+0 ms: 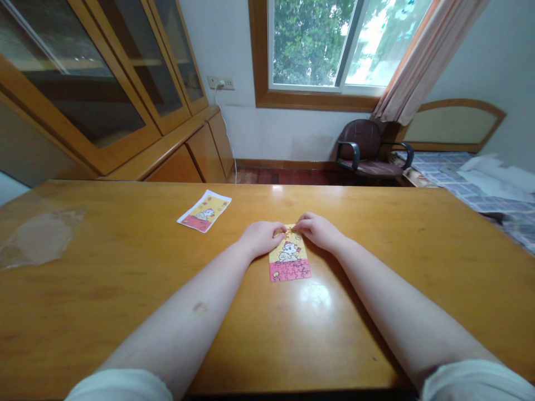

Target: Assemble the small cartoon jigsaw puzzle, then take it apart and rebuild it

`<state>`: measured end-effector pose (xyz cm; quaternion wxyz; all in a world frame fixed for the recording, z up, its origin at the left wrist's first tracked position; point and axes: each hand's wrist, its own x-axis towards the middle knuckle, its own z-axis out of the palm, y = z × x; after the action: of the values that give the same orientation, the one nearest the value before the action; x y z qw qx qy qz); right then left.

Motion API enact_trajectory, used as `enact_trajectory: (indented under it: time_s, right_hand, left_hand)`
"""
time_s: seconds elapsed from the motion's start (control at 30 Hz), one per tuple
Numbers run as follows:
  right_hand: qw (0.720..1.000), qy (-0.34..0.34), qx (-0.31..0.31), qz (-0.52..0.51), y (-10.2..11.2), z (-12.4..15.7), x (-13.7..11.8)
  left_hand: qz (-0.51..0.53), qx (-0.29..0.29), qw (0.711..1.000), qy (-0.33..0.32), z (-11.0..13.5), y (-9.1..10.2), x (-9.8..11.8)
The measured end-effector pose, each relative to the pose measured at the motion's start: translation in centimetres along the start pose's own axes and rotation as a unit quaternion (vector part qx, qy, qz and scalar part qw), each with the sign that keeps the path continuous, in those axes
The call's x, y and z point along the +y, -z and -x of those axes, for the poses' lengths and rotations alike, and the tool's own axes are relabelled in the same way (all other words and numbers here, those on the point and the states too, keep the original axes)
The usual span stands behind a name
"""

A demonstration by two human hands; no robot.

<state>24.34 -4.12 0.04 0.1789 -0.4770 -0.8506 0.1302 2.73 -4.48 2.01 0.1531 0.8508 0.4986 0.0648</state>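
Leaning over a wide, glossy wooden worktop [125, 289], seen from the head camera, a person stretches both bare forearms forward. A small jigsaw puzzle [289, 263] lies flat near the middle of the worktop, between the two arms. It shows a cartoon animal on yellow above a pink band, and it looks nearly or wholly assembled.

The left hand [262, 236] and right hand [318, 229] meet at the puzzle's far edge. Their fingers are bent and the tips rest on the top row of pieces. Whether either hand pinches a loose piece or only presses down cannot be told, as the fingers hide that edge.

A printed card [204, 211] with the same picture lies well apart to the left, and a clear plastic wrapper [39, 236] lies near the left edge. Beyond the worktop stand a dark armchair [363, 147] and a bed [480, 184].

The likely risks come from the fingertips and the surface. Uneven pressure at the far edge could buckle the joined rows and pop pieces loose. The polished wood could also let the whole puzzle slide toward the person and open its seams
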Motion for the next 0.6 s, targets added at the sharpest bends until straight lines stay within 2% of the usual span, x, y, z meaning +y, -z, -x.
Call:
enact_trajectory:
  time_s: [0.17,0.37,0.6]
  right_hand:
    - [0.997,-0.052,0.026,0.045,0.5,0.2,-0.3]
    - [0.999,-0.035,-0.005,0.041,0.5,0.2,-0.8]
    - [0.998,-0.062,0.007,0.029,-0.5,-0.2,-1.7]
  left_hand:
    - [0.001,-0.002,1.000,0.002,0.1,0.2,0.1]
    - [0.001,0.004,1.000,0.001,0.0,0.0,0.0]
    - [0.001,0.002,1.000,-0.001,0.0,-0.1,-0.2]
